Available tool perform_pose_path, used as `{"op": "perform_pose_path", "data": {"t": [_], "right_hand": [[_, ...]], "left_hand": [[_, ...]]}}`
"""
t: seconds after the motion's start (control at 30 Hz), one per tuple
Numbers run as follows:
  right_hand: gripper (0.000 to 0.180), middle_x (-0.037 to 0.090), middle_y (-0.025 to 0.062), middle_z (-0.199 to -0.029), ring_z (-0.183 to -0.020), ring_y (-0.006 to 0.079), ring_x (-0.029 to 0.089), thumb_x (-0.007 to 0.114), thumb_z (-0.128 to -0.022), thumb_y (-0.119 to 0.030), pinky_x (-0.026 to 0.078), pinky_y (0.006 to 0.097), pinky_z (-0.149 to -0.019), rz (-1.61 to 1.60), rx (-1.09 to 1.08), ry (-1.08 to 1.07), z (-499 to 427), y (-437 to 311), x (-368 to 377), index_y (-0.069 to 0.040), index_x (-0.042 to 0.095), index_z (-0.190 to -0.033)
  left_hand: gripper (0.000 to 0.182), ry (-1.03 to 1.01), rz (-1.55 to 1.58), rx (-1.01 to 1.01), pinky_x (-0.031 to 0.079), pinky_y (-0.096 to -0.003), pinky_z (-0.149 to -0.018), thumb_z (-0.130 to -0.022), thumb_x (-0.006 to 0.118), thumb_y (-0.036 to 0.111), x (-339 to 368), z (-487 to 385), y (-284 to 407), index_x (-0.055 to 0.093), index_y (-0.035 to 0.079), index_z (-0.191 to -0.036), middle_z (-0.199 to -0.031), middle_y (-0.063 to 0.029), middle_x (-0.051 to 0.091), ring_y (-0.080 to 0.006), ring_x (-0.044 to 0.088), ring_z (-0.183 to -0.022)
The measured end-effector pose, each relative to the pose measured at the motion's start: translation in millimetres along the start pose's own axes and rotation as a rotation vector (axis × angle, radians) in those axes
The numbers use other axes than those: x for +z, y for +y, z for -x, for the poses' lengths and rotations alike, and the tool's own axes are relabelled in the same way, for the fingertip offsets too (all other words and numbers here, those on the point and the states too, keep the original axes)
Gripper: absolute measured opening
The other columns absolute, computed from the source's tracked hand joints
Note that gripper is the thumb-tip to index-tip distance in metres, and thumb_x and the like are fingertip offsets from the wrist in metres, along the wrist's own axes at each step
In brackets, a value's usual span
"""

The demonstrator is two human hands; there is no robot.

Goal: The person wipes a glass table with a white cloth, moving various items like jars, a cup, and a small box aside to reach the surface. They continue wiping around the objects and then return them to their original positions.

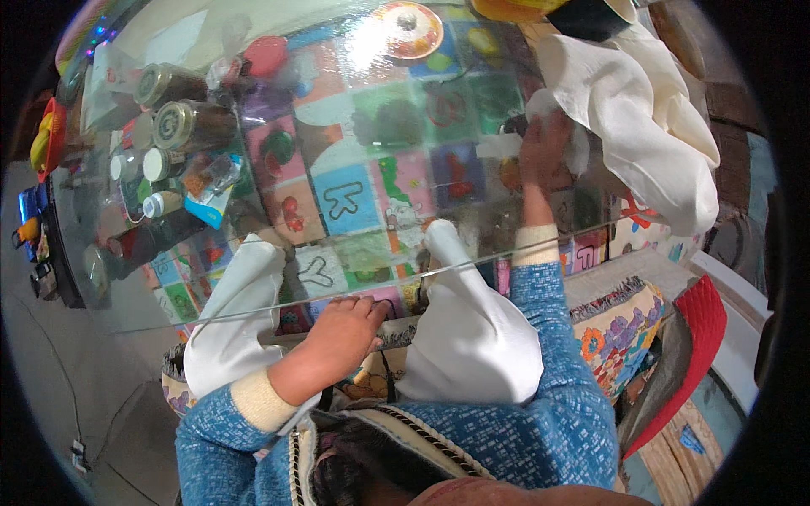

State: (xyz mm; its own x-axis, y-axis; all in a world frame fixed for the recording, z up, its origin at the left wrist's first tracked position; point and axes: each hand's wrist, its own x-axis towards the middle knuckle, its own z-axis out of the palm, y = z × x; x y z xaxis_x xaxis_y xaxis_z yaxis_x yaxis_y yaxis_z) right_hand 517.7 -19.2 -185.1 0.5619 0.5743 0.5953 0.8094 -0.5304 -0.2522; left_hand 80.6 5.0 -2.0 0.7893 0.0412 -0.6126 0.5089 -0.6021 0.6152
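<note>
My left hand (345, 341) is palm down at the front edge of the glass tabletop (405, 269), fingers slightly bent, with nothing visible in it. My right hand (543, 148) reaches forward on the right and looks hazy at the glass; whether it is above or below the pane is unclear. Pale, thin material (577, 152) shows beside and beyond its fingers, and whether they grip it cannot be told. A large white cloth (633, 107) drapes over the right end of the table, close to that hand. A patterned mat (345, 199) with letters and pictures shows through the glass.
Lidded jars (174, 126), a blue-and-white packet (212, 199) and a red round item (266, 55) stand or lie at the left. A patterned round lid (414, 28) is at the far side. A red cushion (680, 373) is at the right. My white-trousered legs (474, 341) extend under the glass.
</note>
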Motion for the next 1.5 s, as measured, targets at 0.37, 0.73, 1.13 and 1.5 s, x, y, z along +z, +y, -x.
{"op": "perform_pose_path", "data": {"t": [0.37,0.73,1.13,1.5], "right_hand": [[0.047,0.048,0.0119,-0.156,-0.135,0.0399,0.052,0.062,-0.1,-0.036,0.028,0.0659,-0.115,0.141,-0.23,-0.263,10.3,-26.8,13.2,-0.014,0.06,-0.141],[0.047,0.055,0.0178,-0.14,-0.126,0.0371,0.056,0.058,-0.101,-0.03,0.039,0.0621,-0.106,-0.711,-0.297,-0.14,-82.8,-55.0,142.3,-0.007,0.056,-0.141],[0.052,0.049,0.0088,-0.155,-0.142,0.0334,0.047,0.05,-0.101,-0.025,0.03,0.0637,-0.117,-0.026,-0.105,-0.504,29.3,-79.5,5.8,-0.009,0.048,-0.151],[0.055,0.045,0.0079,-0.16,-0.143,0.0393,0.044,0.045,-0.101,-0.024,0.034,0.0615,-0.114,0.107,-0.048,-0.555,34.6,-63.6,-6.5,-0.009,0.043,-0.155]], "left_hand": [[0.067,0.118,0.003,0.075,0.05,-0.0479,-0.097,-0.084,0.078,0.023,9.4,6.0,-3.9,0.054,0.002,-0.143,-0.132,-0.0195,0.061,-0.0385,0.062,-0.115],[0.061,0.03,0.081,-0.046,0.051,-0.0486,-0.096,-0.086,0.076,0.022,21.0,0.5,-19.1,0.055,0.002,-0.139,-0.128,-0.0211,0.063,-0.0413,0.062,-0.116],[0.032,0.508,0.27,-0.017,0.053,-0.048,-0.086,-0.095,0.064,0.015,17.9,-67.5,-82.5,0.061,0.001,-0.124,-0.111,-0.0213,0.066,-0.0426,0.064,-0.105],[0.107,1.397,0.688,0.084,0.039,-0.0453,-0.118,-0.079,0.088,0.015,-97.9,-238.5,-97.4,0.021,-0.002,-0.161,-0.153,-0.0274,0.043,-0.0366,0.046,-0.142]]}}
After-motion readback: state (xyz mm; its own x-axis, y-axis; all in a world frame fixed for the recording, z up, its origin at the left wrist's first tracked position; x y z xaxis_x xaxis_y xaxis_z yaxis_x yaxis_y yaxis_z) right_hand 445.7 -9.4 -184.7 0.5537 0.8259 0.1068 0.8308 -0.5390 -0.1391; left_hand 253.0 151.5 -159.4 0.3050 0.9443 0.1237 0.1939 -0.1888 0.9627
